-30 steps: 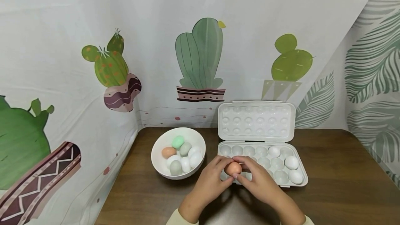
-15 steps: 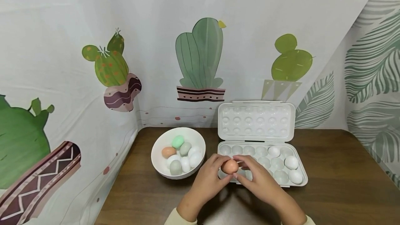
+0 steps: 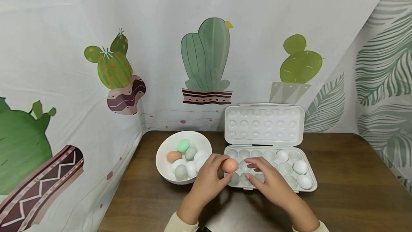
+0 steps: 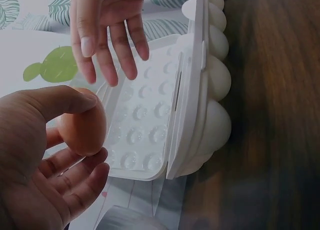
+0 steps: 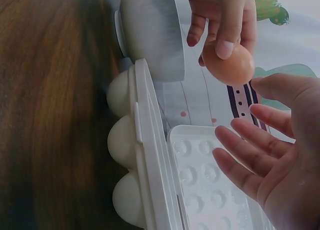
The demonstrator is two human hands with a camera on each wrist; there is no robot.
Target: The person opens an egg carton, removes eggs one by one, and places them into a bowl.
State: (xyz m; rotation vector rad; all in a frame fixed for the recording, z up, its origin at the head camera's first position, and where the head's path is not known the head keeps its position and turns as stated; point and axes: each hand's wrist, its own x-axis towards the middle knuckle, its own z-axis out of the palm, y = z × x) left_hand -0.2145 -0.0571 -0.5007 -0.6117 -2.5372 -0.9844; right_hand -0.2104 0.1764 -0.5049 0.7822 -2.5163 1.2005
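Note:
My left hand (image 3: 207,180) pinches a brown egg (image 3: 230,165) between thumb and fingers, above the left end of a white egg carton (image 3: 268,187). In the left wrist view the thumb presses across the egg (image 4: 86,127). My right hand (image 3: 271,180) is apart from the egg, over the carton's middle, its fingers spread and holding nothing; the right wrist view shows that open palm (image 5: 285,155) too. Several white eggs, such as one white egg (image 3: 300,168), sit in the carton's right part. Some cups are hidden behind the hands.
Left of the carton stands a white bowl (image 3: 161,160) with several eggs: a mint green egg (image 3: 183,146), a brown egg (image 3: 173,156), grey-green and white ones. The carton's lid (image 3: 264,124) stands raised at the back, near the cactus-print cloth (image 3: 161,63). All rest on a brown wooden table (image 3: 347,174).
Earlier both hands held the brown egg together. Now the right hand has let go and drawn apart, while the left hand has moved left towards the bowl with the egg.

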